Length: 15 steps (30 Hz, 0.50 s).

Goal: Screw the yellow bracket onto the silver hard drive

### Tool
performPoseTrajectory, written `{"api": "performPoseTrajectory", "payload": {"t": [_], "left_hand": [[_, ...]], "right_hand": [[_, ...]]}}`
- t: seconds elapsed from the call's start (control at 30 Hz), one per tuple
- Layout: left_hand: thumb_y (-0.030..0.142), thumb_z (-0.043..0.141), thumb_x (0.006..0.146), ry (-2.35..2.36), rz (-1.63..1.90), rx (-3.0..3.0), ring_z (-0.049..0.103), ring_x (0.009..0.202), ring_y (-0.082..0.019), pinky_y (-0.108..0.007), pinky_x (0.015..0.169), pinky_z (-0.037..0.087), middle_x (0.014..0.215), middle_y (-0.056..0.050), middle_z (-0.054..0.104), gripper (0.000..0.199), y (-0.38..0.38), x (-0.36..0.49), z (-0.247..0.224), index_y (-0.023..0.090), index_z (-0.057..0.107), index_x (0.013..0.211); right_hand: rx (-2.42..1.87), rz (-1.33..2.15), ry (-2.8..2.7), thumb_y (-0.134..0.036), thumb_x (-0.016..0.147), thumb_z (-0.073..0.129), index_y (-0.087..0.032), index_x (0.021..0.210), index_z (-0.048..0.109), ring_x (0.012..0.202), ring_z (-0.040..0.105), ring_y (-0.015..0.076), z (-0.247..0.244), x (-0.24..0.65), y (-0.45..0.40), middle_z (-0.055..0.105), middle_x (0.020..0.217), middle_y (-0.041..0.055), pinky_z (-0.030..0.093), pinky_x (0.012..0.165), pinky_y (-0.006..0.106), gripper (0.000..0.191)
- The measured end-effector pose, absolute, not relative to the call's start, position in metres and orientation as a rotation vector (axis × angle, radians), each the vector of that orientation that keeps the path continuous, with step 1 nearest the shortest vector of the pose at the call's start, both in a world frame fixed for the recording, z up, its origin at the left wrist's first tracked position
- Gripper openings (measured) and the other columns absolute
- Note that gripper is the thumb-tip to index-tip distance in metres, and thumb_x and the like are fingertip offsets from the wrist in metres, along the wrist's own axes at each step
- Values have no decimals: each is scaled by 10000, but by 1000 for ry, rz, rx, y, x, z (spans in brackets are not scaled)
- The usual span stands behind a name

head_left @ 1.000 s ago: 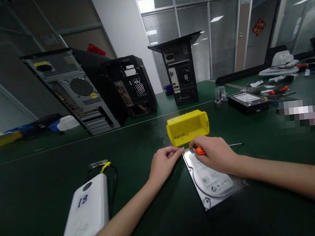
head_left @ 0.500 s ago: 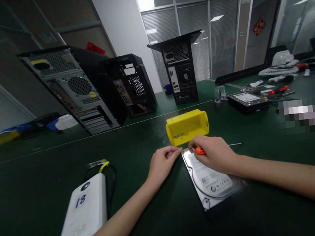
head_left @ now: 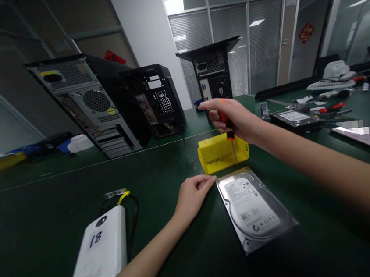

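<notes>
A silver hard drive lies label up on the green table. My left hand rests on the table beside it, fingers pressed together at the drive's far left corner. Raised above the drive's far end, my right hand is wrapped round the handle of an orange and black screwdriver. Its shaft points down, with the tip near the drive's far edge. Just behind stands a yellow plastic bin tipped with its opening towards me, a few small screws inside it.
A white power bank marked 18, with a cable, lies at left. Several computer cases stand along the back. At right are another hard drive, red-handled pliers and a partly blurred flat object.
My right hand has lifted off the hard drive and turned the screwdriver from lying sideways to pointing down. My left hand stays at the drive's corner.
</notes>
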<state>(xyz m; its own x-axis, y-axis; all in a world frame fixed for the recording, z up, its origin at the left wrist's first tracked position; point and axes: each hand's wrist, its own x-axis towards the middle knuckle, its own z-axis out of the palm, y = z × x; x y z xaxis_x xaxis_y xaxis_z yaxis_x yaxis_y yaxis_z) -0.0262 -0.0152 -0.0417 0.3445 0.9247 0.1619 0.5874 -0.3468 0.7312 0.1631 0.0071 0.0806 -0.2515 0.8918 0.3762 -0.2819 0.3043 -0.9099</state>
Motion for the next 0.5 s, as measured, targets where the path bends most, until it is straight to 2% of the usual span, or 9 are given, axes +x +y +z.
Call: {"api": "performPoseTrajectory", "payload": {"t": [0.17, 0.5], "left_hand": [[451, 526, 830, 1291, 788, 2034, 643, 826, -225, -302, 734, 462, 913, -68, 728, 365, -14, -27, -45, 177, 727, 965], [413, 518, 835, 1274, 798, 1981, 646, 908, -230, -306, 808, 472, 977, -58, 727, 341, -18, -24, -41, 181, 728, 971]], "right_hand": [[-356, 1458, -1138, -331, 810, 559, -157, 821, 509, 344, 207, 7, 65, 134, 25, 285, 478, -111, 88, 344, 166, 181], [-348, 1378, -1194, -362, 795, 571, -154, 819, 531, 330, 253, -2, 51, 130, 24, 332, 476, -111, 110, 340, 157, 214]]}}
